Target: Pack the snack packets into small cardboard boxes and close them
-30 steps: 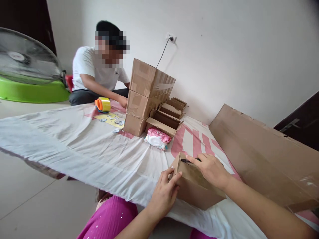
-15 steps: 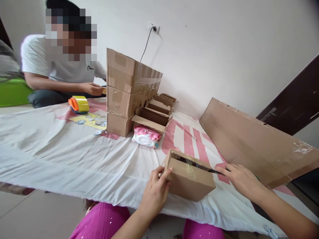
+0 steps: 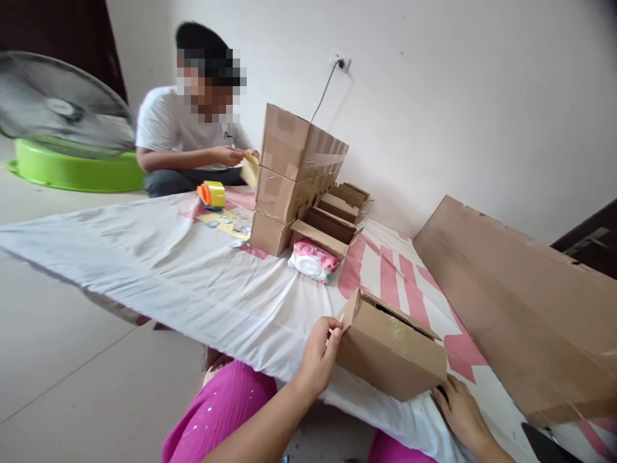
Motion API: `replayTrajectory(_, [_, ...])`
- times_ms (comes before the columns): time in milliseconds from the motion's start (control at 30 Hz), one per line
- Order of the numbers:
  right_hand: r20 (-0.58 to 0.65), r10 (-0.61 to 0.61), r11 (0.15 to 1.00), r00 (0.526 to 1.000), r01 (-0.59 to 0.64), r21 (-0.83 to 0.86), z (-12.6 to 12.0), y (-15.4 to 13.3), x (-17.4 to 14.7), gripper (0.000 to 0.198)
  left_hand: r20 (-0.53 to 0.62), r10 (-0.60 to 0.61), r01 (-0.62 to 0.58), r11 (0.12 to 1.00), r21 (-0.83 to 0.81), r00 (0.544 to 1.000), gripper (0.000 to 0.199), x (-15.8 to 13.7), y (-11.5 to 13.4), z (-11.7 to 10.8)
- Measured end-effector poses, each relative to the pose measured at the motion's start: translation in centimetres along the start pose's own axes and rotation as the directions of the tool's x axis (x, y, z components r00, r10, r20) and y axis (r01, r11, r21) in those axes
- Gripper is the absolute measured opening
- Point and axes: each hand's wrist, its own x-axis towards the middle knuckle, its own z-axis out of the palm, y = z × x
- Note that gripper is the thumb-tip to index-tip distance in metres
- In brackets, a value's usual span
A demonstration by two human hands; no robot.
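Observation:
A small brown cardboard box [image 3: 393, 350] stands near the table's front edge, its top flap raised a little with a dark gap beneath. My left hand [image 3: 321, 354] grips the box's left end, fingers bent against the side. Beside the box's lower right corner is my right hand [image 3: 460, 408], resting low on the cloth with its fingers curled. Something dark shows at these fingertips, too little of it to name. A pink and white pack of wipes [image 3: 312, 262] lies beyond the box.
Stacked closed cartons [image 3: 284, 183] and a row of open boxes [image 3: 328, 225] stand behind. A large cardboard sheet [image 3: 511, 308] leans at right. Across the table a person [image 3: 193, 128] holds yellowish paper [image 3: 249, 170], near tape rolls [image 3: 212, 194]. A fan [image 3: 62, 109] stands at far left.
My right hand has drawn back from the box's top slit, where a thin dark tool was, down to the lower right corner. The view has swung left.

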Motion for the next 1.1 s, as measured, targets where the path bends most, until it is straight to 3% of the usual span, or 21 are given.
replayTrajectory(133, [-0.249,-0.071,0.997,0.966,0.069,-0.019,3.0,-1.2,0.2,0.038,-0.036,-0.274,0.267,0.955,-0.133,0.961,0.014,0.8,-0.3,0.4])
replayTrajectory(233, [-0.244,-0.132,0.990,0.961,0.140,0.017,4.4,-2.5,0.3,0.035,0.020,-0.387,0.387,0.918,-0.083,0.922,0.027,1.3,-0.9,0.6])
replayTrajectory(300, [-0.239,-0.139,0.987,0.961,0.153,0.040,4.8,-3.2,0.3,0.037,0.067,-0.320,0.319,0.947,0.026,0.945,0.027,1.5,-1.0,0.3])
replayTrajectory(433, [-0.258,-0.107,0.990,0.960,0.126,0.059,5.1,-3.0,0.3,0.042,0.134,-0.100,0.072,0.977,0.202,0.986,0.028,1.8,-0.9,-0.4])
replayTrajectory(567, [-0.190,-0.135,0.988,0.973,0.147,0.050,5.0,-2.2,0.5,0.041,0.140,-0.054,0.020,0.971,0.238,0.989,0.025,2.0,-1.0,-0.4])
replayTrajectory(800, [-0.245,-0.019,0.976,0.969,0.071,0.205,4.4,-3.1,-0.1,0.037,0.118,-0.114,0.085,0.969,0.231,0.986,0.021,2.0,-0.9,-0.1])
replayTrajectory(967, [-0.292,0.067,0.899,0.954,0.069,0.433,4.5,-2.2,-1.7,0.047,0.119,-0.216,0.197,0.969,0.152,0.969,0.020,2.2,-0.6,-0.4])
replayTrajectory(1100, [-0.270,0.084,0.857,0.959,0.068,0.510,4.9,-1.4,-2.2,0.050,0.107,-0.303,0.294,0.951,0.096,0.947,0.016,2.6,-1.0,-0.3])
